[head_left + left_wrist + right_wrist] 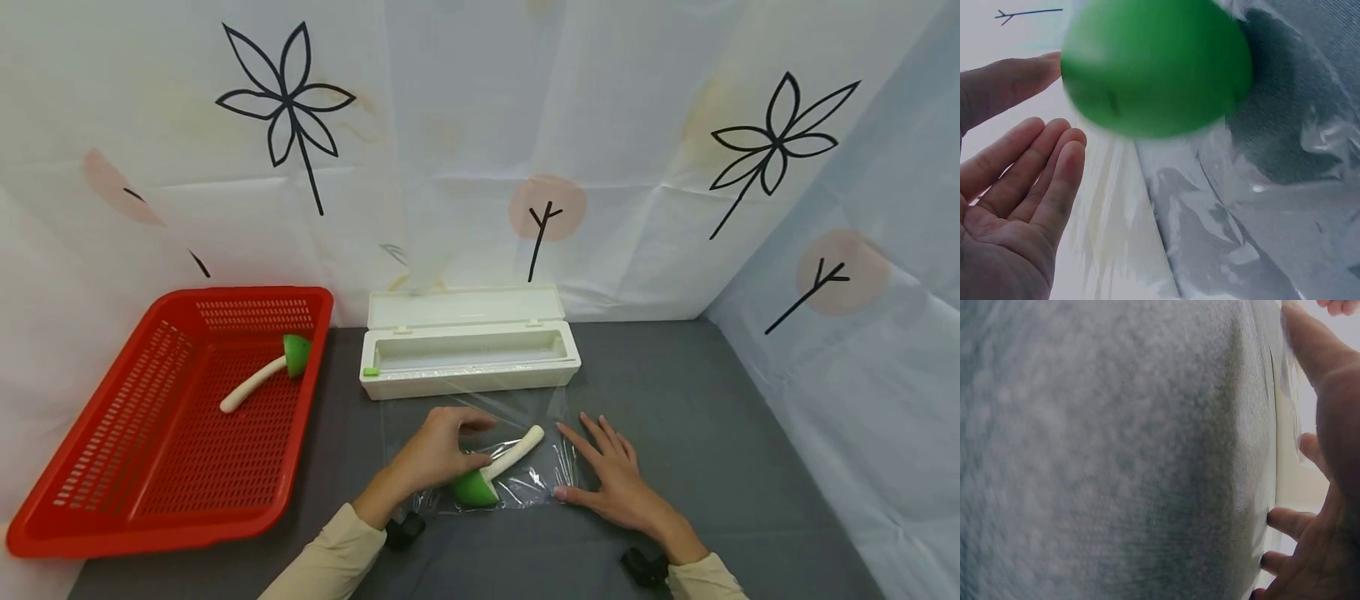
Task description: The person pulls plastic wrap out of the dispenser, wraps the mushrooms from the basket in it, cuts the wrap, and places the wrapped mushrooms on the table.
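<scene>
A toy with a white stem and green cap point(510, 457) lies on a sheet of clear film point(540, 483) spread on the grey table. My left hand point(438, 450) arches over the cap end, its thumb against the toy and its fingers loose, not wrapped around it. In the left wrist view the blurred green cap point(1154, 69) sits just past the relaxed fingers point(1041, 181), with crinkled film point(1260, 206) beneath. My right hand point(611, 471) lies flat with fingers spread on the film's right edge. The right wrist view shows these fingers point(1329, 425) on the grey cloth.
An open white film dispenser box point(468, 350) stands just behind the sheet. A red mesh basket point(150, 525) at the left holds a second green-capped toy point(262, 375). Patterned white curtains close off the back and right side. Grey tabletop point(675, 392) extends right.
</scene>
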`<state>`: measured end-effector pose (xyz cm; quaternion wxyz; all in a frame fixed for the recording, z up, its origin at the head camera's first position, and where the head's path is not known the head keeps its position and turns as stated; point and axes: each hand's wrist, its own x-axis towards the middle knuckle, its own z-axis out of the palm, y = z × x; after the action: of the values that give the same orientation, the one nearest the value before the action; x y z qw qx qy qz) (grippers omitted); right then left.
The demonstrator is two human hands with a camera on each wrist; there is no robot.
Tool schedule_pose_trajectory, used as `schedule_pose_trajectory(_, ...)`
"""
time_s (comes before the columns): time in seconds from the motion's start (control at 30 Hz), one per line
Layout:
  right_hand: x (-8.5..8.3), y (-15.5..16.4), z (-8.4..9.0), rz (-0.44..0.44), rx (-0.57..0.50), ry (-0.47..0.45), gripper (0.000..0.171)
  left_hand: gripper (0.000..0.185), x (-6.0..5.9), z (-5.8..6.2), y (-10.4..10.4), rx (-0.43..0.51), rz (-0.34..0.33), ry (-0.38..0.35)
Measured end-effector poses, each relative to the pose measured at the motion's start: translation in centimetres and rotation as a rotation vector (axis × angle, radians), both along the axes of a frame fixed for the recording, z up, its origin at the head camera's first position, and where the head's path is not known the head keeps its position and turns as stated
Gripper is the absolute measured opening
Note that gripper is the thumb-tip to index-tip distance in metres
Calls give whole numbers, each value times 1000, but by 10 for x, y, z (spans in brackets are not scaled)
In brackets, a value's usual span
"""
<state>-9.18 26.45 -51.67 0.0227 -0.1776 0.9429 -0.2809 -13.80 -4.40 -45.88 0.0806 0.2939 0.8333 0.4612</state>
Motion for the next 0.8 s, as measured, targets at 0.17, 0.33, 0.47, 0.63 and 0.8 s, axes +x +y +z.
schedule_pose_trajectory(0.17, -1, 3, 1, 10, -28, 10, 88, 42, 2, 0, -5, 1, 16, 9)
schedule_pose_trajectory(0.33, -1, 4, 2, 4, -47, -5, 89, 40, 6, -1, -12, 38, 29, -9)
schedule_pose_trajectory(0.47, -1, 4, 2, -5, -72, -1, 90, 36, 10, 1, -24, 83, 85, -29)
schedule_pose_trajectory(0.63, 1, 6, 3, -18, -98, 79, 84, 34, 20, 3, -45, 68, 208, 3)
schedule_pose_trajectory(0.8, 3, 9, 5, 47, -125, 170, 57, 29, 37, 2, -69, -24, 306, 24)
